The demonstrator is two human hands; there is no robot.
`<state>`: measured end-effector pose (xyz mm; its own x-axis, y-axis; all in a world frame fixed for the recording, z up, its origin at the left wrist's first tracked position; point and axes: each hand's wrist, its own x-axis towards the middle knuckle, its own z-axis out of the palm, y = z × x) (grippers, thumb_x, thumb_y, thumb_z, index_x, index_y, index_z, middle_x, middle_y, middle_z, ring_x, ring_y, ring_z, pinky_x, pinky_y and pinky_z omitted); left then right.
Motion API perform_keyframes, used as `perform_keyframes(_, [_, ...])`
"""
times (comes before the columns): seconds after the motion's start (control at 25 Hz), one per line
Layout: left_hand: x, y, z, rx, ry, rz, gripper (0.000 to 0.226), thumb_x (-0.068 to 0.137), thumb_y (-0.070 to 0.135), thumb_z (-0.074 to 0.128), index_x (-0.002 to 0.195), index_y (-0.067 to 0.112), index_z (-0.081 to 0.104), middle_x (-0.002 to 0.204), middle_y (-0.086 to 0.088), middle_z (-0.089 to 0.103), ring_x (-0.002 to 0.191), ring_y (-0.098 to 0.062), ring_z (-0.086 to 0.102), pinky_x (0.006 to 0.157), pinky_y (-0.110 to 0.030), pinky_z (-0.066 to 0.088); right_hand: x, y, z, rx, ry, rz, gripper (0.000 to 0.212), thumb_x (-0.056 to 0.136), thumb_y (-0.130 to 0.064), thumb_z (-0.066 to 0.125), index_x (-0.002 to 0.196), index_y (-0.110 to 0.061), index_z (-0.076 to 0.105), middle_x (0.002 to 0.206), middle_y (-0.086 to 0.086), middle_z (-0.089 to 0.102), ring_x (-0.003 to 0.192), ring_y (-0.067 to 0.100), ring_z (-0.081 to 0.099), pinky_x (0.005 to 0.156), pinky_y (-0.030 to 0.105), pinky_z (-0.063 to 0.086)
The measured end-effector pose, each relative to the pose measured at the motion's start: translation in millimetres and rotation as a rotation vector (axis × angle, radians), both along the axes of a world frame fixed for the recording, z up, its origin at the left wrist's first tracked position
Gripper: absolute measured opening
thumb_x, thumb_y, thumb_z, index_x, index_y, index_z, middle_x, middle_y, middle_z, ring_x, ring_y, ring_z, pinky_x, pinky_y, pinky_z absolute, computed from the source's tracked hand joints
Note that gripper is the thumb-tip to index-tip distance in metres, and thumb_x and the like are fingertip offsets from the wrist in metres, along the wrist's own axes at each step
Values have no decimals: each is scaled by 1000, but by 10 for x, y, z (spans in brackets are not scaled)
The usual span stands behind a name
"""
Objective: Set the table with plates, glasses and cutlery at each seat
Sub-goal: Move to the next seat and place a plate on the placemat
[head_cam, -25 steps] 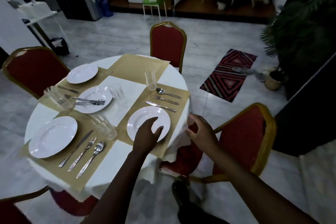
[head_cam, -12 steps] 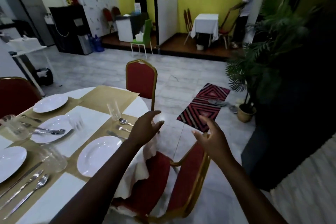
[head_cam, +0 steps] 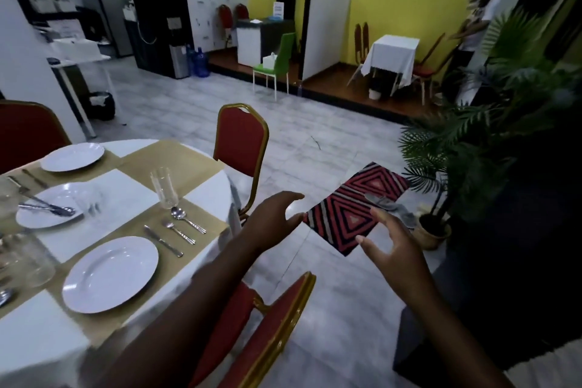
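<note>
A round white-clothed table (head_cam: 37, 331) with tan placemats fills the lower left. The nearest white plate (head_cam: 110, 274) lies on a mat, with a knife (head_cam: 163, 241), fork (head_cam: 178, 231) and spoon (head_cam: 187, 219) to its right and a clear glass (head_cam: 164, 188) behind them. A middle plate (head_cam: 52, 205) carries loose cutlery; a far plate (head_cam: 72, 156) lies beyond. Another glass (head_cam: 37, 263) stands at the left. My left hand (head_cam: 273, 220) and my right hand (head_cam: 389, 241) hover over the floor right of the table, fingers relaxed, holding nothing.
A red chair (head_cam: 267, 334) with gold frame stands below my hands; another red chair (head_cam: 242, 142) sits behind the table, a third (head_cam: 28, 132) at far left. A striped rug (head_cam: 356, 208) and potted palm (head_cam: 472, 148) are to the right. A person stands at the back right.
My view has lifted from the table toward the room. My left hand came off the nearest plate and both hands now hover over the floor, right of the table.
</note>
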<state>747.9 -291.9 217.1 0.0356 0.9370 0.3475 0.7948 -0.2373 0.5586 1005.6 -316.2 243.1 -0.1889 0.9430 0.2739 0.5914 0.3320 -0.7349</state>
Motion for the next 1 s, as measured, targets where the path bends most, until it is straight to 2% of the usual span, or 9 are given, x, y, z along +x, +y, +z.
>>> perform_keyframes(0.24, [-11, 991, -187, -5, -10, 115, 46, 89, 38, 62, 131, 20, 53, 132, 4, 58, 121, -10, 54, 97, -16, 37, 39, 1305, -180, -41, -2, 79, 63, 82, -40, 69, 138, -26, 43, 142, -7, 47, 131, 8, 41, 99, 22, 33])
perform_keyframes(0.44, [-40, 1893, -487, -61, -97, 259, 46, 89, 39, 62, 131, 21, 53, 129, 2, 60, 113, -15, 58, 95, -28, 46, 103, 2505, -277, -141, -53, 171, 64, 82, -40, 69, 139, -29, 40, 144, -7, 44, 133, 9, 38, 101, 24, 33])
perform_keyframes(0.6, [-26, 2479, -439, -107, -119, 292, 45, 89, 39, 62, 130, 21, 54, 129, 3, 60, 114, -14, 57, 95, -22, 42, 47, 3290, -295, -160, -36, 186, 62, 83, -37, 69, 138, -26, 42, 145, -6, 43, 132, 8, 38, 106, 30, 35])
perform_keyframes(0.72, [-259, 2809, -315, -84, -109, 389, 45, 88, 38, 64, 129, 21, 56, 126, 3, 62, 111, -13, 59, 90, -16, 38, -283, 3817, -323, -151, 16, 269, 58, 83, -35, 69, 135, -27, 45, 140, -9, 44, 124, 0, 37, 101, 23, 33])
perform_keyframes(0.84, [-622, 2994, -309, -69, -162, 602, 42, 85, 33, 68, 125, 21, 60, 119, 2, 66, 107, -15, 61, 89, -22, 42, -770, 4383, -410, -174, 38, 417, 56, 82, -33, 70, 134, -27, 47, 135, -14, 46, 123, 0, 41, 94, 15, 35])
perform_keyframes(1.0, [-926, 3180, -439, -69, -192, 812, 42, 85, 35, 67, 125, 23, 58, 127, 9, 61, 117, -8, 55, 96, -17, 36, -1442, 5133, -525, -157, 56, 616, 54, 82, -32, 71, 131, -26, 49, 129, -16, 48, 120, 3, 44, 100, 25, 37])
